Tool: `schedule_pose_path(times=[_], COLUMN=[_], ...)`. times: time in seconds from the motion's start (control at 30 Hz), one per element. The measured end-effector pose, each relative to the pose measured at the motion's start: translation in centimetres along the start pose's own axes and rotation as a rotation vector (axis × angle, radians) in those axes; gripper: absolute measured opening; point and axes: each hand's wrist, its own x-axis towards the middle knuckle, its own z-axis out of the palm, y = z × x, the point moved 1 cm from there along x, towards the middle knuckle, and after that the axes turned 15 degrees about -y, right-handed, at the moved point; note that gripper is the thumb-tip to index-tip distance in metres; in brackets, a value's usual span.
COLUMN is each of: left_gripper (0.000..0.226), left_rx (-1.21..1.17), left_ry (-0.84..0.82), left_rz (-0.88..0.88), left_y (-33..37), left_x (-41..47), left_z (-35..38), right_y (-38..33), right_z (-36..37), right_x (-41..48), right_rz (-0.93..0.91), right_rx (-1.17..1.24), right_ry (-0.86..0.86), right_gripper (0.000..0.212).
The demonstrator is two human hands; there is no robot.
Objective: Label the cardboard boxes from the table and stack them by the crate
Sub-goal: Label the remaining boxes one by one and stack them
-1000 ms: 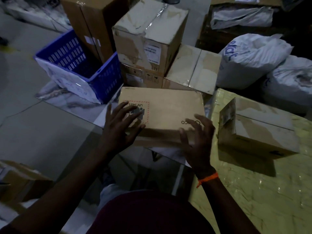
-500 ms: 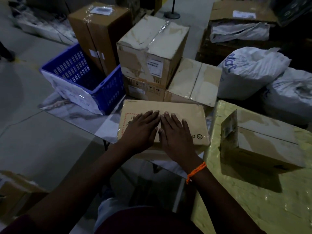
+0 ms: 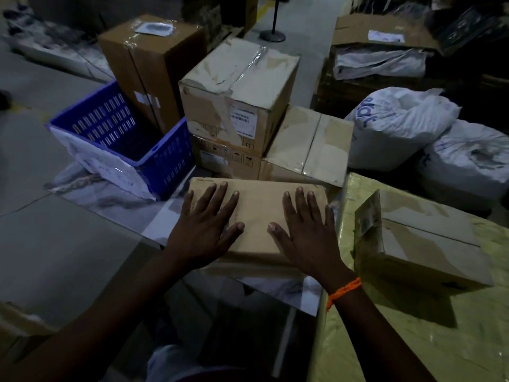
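— What is seen at the left?
— A blue crate (image 3: 121, 139) is set on the floor, taped boxes (image 3: 237, 106) stacked just right of it.
— And the hands?
— The left hand (image 3: 205, 230) and right hand (image 3: 307, 235) are laid flat, fingers spread, nothing grasped, on a flat cardboard box (image 3: 259, 213) at the tabletop's (image 3: 413, 340) left edge.
— Further right?
— Another cardboard box (image 3: 421, 241) is rested on the tabletop.

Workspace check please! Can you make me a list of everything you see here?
Surface: yellow-green table, partly bare.
Job's things: flat cardboard box under both palms; second box on table; stacked boxes beside blue crate.
Clutter: white sacks.
Hands: left hand and right hand flat, fingers spread, gripping nothing.
Cables: nothing seen.
Surroundings: dim floor, post stand.
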Motion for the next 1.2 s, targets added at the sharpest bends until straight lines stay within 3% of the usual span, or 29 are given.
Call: schedule_pose_path(times=[0.1, 0.3, 0.5, 0.6, 0.67, 0.77, 0.83, 0.9, 1.0, 1.07, 1.2], left_gripper=[0.085, 0.099, 0.102, 0.067, 0.040, 0.042, 0.045, 0.045, 0.044, 0.050, 0.046], left_rx=[-0.067, -0.187, -0.600, -1.000, -1.114, -1.179, -1.223, -1.233, -1.350, -1.436, -1.400], left_ry=[0.053, 0.136, 0.166, 0.211, 0.228, 0.295, 0.374, 0.473, 0.630, 0.609, 0.356], left_rz=[-0.044, -0.188, -0.344, -0.331, -0.301, -0.301, -0.281, -0.280, -0.331, -0.356, -0.350], left_y=[-0.1, 0.4, -0.5, -1.9, -2.2, -2.4, -2.6, -2.8, -2.8, -3.4, -4.2], left_x=[-0.1, -0.1, 0.2, 0.2, -0.3, -1.3, -2.2, -3.1, -3.7, -3.6, -4.1], left_z=[0.2, -0.1, -0.4, -1.1, -1.5, -2.1, -2.7, -3.2, -4.0, -3.7, -0.5], right_y=[-0.1, 0.3, 1.7, 1.8, 2.2, 2.6, 2.1, 1.6, 1.3, 0.3, -0.7], right_z=[0.2, -1.9, -2.2, -2.2, -1.7, -0.8, -1.4, -2.1, -2.1, -1.3, 1.7], right_x=[0.0, 0.8, 1.0, 0.4, 0.5, 0.4, -0.1, -0.8, -1.2, -1.8, -3.7], right_rz=[0.079, 0.379, 0.364, 0.337, 0.329, 0.332, 0.324, 0.302, 0.325, 0.310, 0.309], right_rx=[0.061, 0.511, 0.724, 0.871, 0.961, 1.044, 1.148, 1.300, 1.429, 1.407, 1.376], right_ry=[0.059, 0.086, 0.091, 0.127, 0.156, 0.165, 0.219, 0.252, 0.255, 0.250, 0.299], right_gripper=[0.091, 0.103, 0.094, 0.092, 0.098, 0.104, 0.093, 0.060, 0.060, 0.062, 0.016])
